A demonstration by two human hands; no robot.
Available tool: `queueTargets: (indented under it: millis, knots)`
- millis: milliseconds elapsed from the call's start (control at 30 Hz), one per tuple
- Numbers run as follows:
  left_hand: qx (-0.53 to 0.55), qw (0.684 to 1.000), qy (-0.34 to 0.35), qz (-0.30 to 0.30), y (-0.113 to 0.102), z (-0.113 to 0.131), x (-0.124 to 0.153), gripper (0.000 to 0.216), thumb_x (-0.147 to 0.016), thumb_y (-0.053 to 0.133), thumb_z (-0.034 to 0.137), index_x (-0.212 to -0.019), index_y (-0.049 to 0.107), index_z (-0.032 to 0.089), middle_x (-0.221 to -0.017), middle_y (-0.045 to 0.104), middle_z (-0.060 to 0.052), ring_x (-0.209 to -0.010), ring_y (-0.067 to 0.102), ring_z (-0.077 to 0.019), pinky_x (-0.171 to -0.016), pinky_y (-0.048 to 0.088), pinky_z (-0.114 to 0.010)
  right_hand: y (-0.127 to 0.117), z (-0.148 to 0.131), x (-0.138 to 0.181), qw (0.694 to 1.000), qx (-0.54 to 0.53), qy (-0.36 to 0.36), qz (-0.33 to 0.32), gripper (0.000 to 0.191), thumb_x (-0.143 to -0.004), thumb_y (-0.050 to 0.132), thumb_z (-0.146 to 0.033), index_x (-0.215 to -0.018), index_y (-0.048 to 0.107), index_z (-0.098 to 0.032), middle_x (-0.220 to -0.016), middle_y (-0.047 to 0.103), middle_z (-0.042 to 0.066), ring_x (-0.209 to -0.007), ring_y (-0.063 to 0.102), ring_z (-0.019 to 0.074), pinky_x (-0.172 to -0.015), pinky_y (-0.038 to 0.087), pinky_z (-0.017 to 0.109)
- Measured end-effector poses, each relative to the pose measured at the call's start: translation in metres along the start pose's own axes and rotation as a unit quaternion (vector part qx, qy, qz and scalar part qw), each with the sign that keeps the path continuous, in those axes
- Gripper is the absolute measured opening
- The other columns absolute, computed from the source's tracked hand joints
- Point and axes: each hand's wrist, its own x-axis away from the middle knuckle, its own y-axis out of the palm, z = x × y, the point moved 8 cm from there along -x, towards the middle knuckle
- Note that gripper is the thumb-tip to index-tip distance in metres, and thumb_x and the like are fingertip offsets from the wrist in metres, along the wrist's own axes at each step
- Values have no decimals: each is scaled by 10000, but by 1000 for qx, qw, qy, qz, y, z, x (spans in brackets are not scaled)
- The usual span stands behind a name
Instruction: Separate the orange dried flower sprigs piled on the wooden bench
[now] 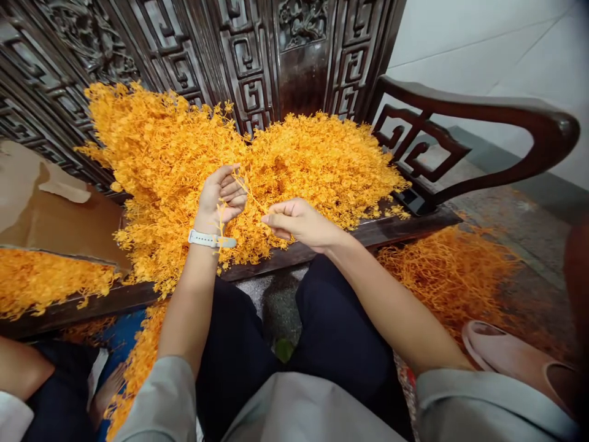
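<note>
A big heap of orange plastic sprigs point(184, 153) covers the seat of a dark carved wooden bench point(322, 239). My left hand point(221, 195), with a pale watch strap on its wrist, is curled around a thin orange sprig point(243, 187) above the heap. My right hand point(294, 221) is closed in a pinch on the other end of the same sprig. Both hands hover just in front of the heap, over the bench's front edge.
The bench's armrest point(483, 116) curves out on the right. More orange sprigs point(451, 270) lie on the floor to the right and at the left point(46, 279). A pink slipper point(510, 356) sits at lower right. Another person's arm and knee point(23, 368) show at lower left.
</note>
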Motion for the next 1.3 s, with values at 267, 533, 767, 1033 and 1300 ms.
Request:
queueTargets:
  millis: [267,533,767,1033,1300]
  knots:
    - [30,999,26,-1,15,12,9,512,-1118,458,219,-623,328,209,-452,220,92,-341,253,-37,-345,197,-151,71,29,14,957,-21,101,-271,344,-885,808,-394,-755,667,-108,-635,594,-30,-557,453,51,-559,337,204]
    - [46,988,147,1,-34,64,17,535,-1141,420,250,-625,289,201,-463,246,71,-379,237,-49,-376,219,-159,80,13,18,960,16,19,-280,340,-1020,684,-414,-832,684,-131,-652,535,-40,-603,465,71,-600,358,233]
    - [6,997,-6,-71,-17,30,21,584,-1123,407,344,-581,237,207,-440,113,85,-345,136,-48,-367,104,-152,-63,23,-12,929,-181,19,323,458,-882,821,-294,-1249,549,-267,-1047,665,9,-816,628,120,-739,519,260]
    - [-26,984,-115,-136,5,-8,19,478,-1058,376,189,-580,351,206,-423,118,96,-328,156,-51,-382,92,-159,-56,30,-30,962,-205,45,175,536,-873,792,-647,-1120,659,-189,-881,709,62,-744,651,161,-678,524,289]
    - [51,996,62,25,-28,32,-1,315,-1051,481,85,-756,472,196,-441,200,121,-328,218,-38,-348,137,-146,-38,-9,-3,982,-74,-144,98,361,-930,811,-500,-835,668,-183,-631,568,-37,-557,463,79,-562,369,227]
